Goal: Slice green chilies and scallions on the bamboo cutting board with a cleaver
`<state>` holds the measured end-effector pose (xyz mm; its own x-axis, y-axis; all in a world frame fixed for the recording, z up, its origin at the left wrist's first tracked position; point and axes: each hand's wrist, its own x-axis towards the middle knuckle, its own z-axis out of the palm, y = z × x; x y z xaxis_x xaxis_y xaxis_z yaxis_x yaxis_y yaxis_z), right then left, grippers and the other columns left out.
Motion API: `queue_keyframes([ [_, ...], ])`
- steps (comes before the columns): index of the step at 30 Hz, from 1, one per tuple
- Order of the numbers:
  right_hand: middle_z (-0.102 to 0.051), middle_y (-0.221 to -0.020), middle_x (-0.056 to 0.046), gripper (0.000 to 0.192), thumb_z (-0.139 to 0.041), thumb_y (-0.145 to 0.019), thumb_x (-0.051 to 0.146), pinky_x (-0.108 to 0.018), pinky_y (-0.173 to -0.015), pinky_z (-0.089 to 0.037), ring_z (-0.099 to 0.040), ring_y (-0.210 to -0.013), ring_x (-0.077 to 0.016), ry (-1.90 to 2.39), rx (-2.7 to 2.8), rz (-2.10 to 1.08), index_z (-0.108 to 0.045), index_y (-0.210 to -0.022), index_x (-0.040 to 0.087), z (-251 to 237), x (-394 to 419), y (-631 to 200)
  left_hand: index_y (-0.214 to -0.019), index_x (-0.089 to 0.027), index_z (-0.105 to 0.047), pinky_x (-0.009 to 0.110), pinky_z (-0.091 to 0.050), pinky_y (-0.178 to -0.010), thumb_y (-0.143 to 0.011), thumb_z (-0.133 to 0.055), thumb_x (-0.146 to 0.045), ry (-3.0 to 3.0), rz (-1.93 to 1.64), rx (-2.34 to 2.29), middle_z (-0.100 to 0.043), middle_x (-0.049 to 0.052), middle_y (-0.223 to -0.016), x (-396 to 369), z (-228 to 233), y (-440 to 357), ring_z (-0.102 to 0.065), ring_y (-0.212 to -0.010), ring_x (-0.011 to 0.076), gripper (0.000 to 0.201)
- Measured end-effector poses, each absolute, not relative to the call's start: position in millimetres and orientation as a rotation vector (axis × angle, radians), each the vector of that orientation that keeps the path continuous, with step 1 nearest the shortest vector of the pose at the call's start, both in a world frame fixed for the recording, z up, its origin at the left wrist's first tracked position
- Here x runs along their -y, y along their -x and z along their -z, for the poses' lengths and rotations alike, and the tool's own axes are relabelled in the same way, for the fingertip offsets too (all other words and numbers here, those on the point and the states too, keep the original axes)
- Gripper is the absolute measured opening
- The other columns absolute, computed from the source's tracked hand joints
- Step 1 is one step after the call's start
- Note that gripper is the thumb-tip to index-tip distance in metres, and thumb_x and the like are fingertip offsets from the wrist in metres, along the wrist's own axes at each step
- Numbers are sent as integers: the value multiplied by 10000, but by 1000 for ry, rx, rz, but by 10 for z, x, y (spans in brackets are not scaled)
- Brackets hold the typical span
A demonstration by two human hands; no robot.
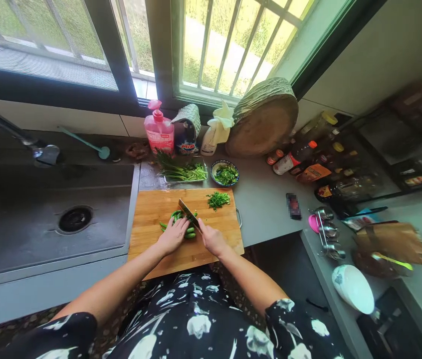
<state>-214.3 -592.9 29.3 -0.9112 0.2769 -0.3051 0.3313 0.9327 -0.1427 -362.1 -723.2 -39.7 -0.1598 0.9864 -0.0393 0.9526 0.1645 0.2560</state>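
A wooden cutting board [147, 209] lies on the counter in front of me. My right hand [213, 240] is closed around the handle of a kitchen knife [188, 211], whose blade points up and to the left over the board. Close beside the blade, my left hand [173, 236] presses its bent fingers on a bunch of long green peppers [176, 215]. The fingers partly cover the peppers, and some pieces lie under the blade. At the board's upper right sits a small pile of chopped greens [218, 200].
Behind the board are a clear tray of green stalks [186, 173] and a patterned bowl [213, 168] of cut greens. A sink [109, 199] lies to the left. Pink soap [158, 130], a round wooden block [263, 122] and several sauce bottles [286, 162] line the back.
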Motion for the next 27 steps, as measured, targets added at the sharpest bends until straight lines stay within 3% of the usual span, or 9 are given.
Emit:
queue_keyframes([
  [6, -652, -939, -109, 573, -355, -875, 174, -258, -690, -473, -613, -766, -184, -303, -2798, 330, -196, -1424, 141, -541, 5764, 2018, -1285, -92, -406, 502, -191, -1026, -824, -289, -113, -1901, -248, -2214, -452, 171, -1306, 7233, 393, 3633, -385, -1214, 268, 476],
  [14, -645, -967, -135, 600, -338, -855, 146, -277, -700, -478, -616, -788, -199, -392, -2791, 372, -169, -1429, 111, -277, 5890, 2063, -1276, -91, -421, 491, -195, -1030, -805, -332, -123, -1930, -238, -2226, -459, 168, -1297, 7240, 413, 3644, -387, -1205, 272, 480],
  [21, -652, -999, -128, 581, -361, -866, 169, -266, -700, -459, -624, -809, -204, -286, -2764, 475, -186, -1419, 127, -572, 5680, 1896, -1283, -124, -428, 470, -196, -1033, -822, -308, -120, -1940, -261, -2238, -470, 145, -1287, 7261, 451, 3649, -388, -1204, 259, 477],
  [27, -649, -995, -138, 633, -353, -835, 148, -270, -676, -472, -631, -786, -200, -346, -2720, 382, -137, -1430, 128, -333, 5881, 1930, -1294, -121, -408, 471, -184, -1038, -812, -321, -129, -1947, -326, -2224, -464, 156, -1281, 7290, 494, 3672, -377, -1207, 259, 490],
])
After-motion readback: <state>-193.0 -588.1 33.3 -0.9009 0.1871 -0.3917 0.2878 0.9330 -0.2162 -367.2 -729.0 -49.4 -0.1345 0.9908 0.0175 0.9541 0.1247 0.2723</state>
